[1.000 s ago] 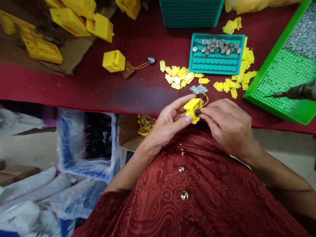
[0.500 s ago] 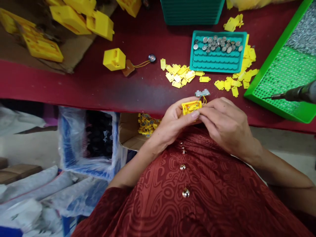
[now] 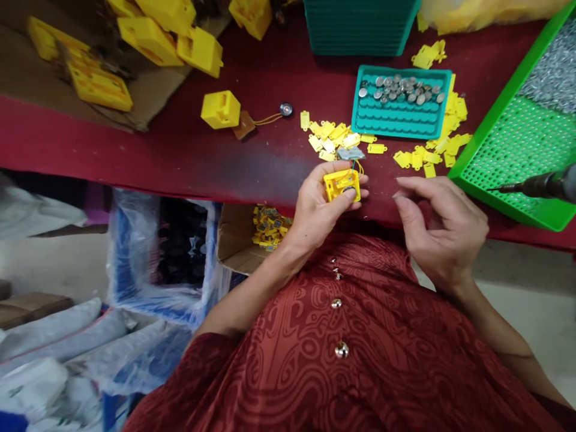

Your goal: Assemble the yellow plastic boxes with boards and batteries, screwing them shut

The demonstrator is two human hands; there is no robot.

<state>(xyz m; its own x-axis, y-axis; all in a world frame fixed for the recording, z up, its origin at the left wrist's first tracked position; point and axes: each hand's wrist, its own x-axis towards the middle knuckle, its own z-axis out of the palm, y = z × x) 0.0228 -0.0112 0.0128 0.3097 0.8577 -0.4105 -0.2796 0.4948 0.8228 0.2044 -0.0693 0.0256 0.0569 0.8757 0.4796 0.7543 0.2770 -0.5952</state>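
Observation:
My left hand (image 3: pixel 317 207) grips a small open yellow plastic case (image 3: pixel 332 187), its hollow side facing up. Inside the case, close to my thumb, is a round dark part (image 3: pixel 349 191). Thin yellow and green wires run from the case to a small grey piece (image 3: pixel 351 153) just beyond it. My right hand (image 3: pixel 443 225) is off to the right of the case, its fingers curled and thumb slightly apart from the forefinger, with nothing visible between them. Loose flat yellow pieces (image 3: pixel 377 148) lie just past my hands.
A teal ribbed tray (image 3: pixel 396 126) holds several button cells. On the right, a green basket (image 3: pixel 499 162) contains small metal parts, with a screwdriver (image 3: pixel 540 185) above it. Yellow housings (image 3: pixel 220 110) sit at left; a carton (image 3: pixel 236 240) of yellow pieces stands below the table edge.
My right hand has let go of the yellow case and moved right. The left hand has tilted the case, and the grey piece has shifted left. The view has moved slightly.

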